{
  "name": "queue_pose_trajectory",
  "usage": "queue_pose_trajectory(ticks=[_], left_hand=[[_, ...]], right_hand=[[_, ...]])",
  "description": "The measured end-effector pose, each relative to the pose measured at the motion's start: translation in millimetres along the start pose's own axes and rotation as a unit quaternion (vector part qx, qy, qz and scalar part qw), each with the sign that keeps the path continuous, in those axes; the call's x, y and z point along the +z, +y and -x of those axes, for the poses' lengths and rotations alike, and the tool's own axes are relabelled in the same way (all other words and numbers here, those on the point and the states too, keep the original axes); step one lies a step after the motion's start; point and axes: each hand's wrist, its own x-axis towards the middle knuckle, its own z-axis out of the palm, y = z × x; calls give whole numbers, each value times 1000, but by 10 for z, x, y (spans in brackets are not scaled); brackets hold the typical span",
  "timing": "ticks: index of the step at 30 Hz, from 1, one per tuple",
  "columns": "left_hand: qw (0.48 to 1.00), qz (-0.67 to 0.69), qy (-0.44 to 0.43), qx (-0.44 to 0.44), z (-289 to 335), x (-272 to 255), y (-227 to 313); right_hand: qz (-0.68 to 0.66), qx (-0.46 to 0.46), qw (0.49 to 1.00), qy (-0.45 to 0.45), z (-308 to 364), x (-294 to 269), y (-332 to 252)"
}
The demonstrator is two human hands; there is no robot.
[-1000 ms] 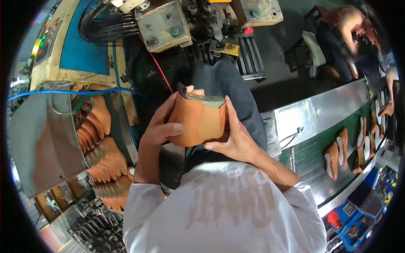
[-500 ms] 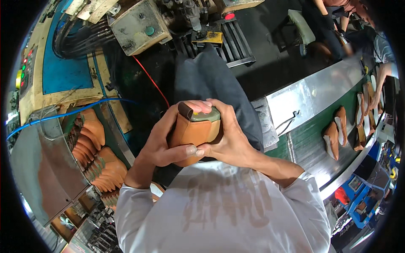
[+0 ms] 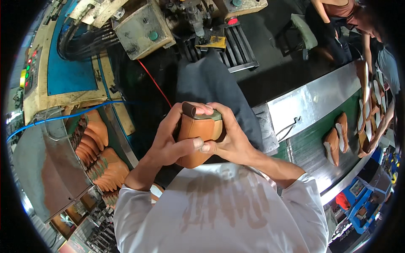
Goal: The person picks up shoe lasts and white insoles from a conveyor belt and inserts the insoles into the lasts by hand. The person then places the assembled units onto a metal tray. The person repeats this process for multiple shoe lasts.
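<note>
A tan leather shoe upper (image 3: 197,131) is fitted over a green shoe last (image 3: 214,115) and held in front of my body. A dark brown tab (image 3: 188,110) stands up at its top edge. My left hand (image 3: 171,141) wraps its left side, fingers over the top and thumb pressed on the leather. My right hand (image 3: 236,141) closes round the right side, its thumb tip meeting the left thumb on the near face. Most of the last is hidden inside the leather and behind my fingers.
Stacked tan uppers (image 3: 109,170) lie to the left, beside a metal panel (image 3: 38,168). A machine with a control box (image 3: 144,30) stands ahead. On the right, a green conveyor (image 3: 310,145) carries several brown shoes (image 3: 332,145). Other people (image 3: 348,19) work at the far right.
Both hands keep their grip on the shoe upper, which sits slightly further right in view. At the far right, other people's arms have moved near the shoes.
</note>
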Motion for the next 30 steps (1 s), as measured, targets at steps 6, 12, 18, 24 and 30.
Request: queue_pose_trajectory(ticks=[6, 12, 18, 24, 30], left_hand=[[995, 44, -90, 1, -149, 138, 100], [995, -6, -53, 84, -83, 263, -26], [991, 2, -42, 126, -92, 229, -101], [994, -34, 89, 45, -687, 16, -259], [963, 269, 36, -13, -1713, -508, -682]], right_hand=[[43, 9, 999, -5, 134, -166, -218], [22, -6, 999, 26, 266, -69, -145], [51, -66, 994, 74, 279, 51, -28], [-218, 67, 972, 53, -324, -99, -72], [-363, 240, 900, -25, -1176, -611, -74]])
